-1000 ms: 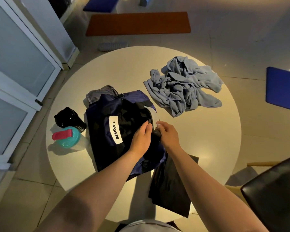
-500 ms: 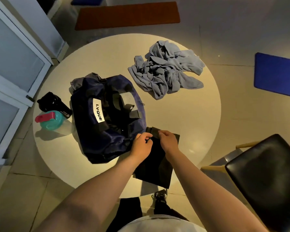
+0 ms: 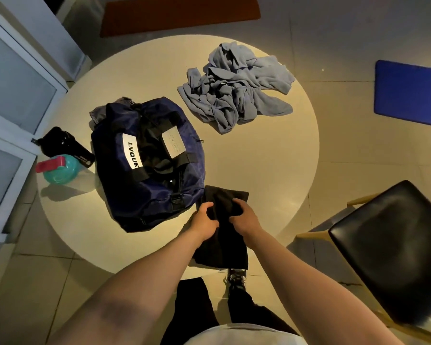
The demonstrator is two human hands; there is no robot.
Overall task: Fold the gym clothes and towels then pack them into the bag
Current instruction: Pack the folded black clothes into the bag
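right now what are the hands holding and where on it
Both hands grip the black garment near its far end, beside the bag: the left hand at its left edge, the right hand nearer the right.

The left hand [image 3: 204,217] and right hand [image 3: 244,215] are no longer at the mouth of the bag [image 3: 147,185], where they pinched the top edge of the black garment [image 3: 222,245] a second ago. Now they sit near the table's [image 3: 271,158] near edge, fingers curled into the cloth beside the bag's corner. The garment's top lies on the table instead of lifted over the bag, and the bag's grey patch [image 3: 173,143], half hidden then, shows fully
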